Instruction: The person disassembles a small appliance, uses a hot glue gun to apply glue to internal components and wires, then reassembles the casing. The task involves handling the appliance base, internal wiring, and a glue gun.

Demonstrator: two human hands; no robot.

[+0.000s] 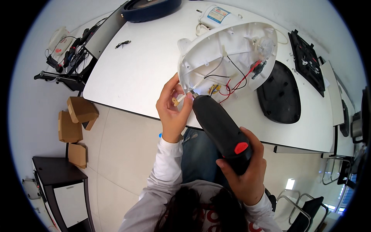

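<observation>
A white plastic housing shell [201,58] lies open side up on the table, its near left corner gripped by my left hand [172,114]. Inside run red, black and white wires, with a clear round part [264,47] at the far right. My right hand [250,172] is wrapped round the rear of a black power screwdriver [218,120] with a red button. Its bit points at the shell's near left corner, close to my left fingertips; whether it sits in a screw is too small to tell. A small cream connector [176,101] shows by my left fingers.
A black oval cover [280,94] rests right of the shell, beside an open black tool case [308,63]. Behind stand a white container [217,17] and a dark blue round object [150,9]. A short black cable [123,44] lies leftward. Cardboard boxes [70,127] are on the floor.
</observation>
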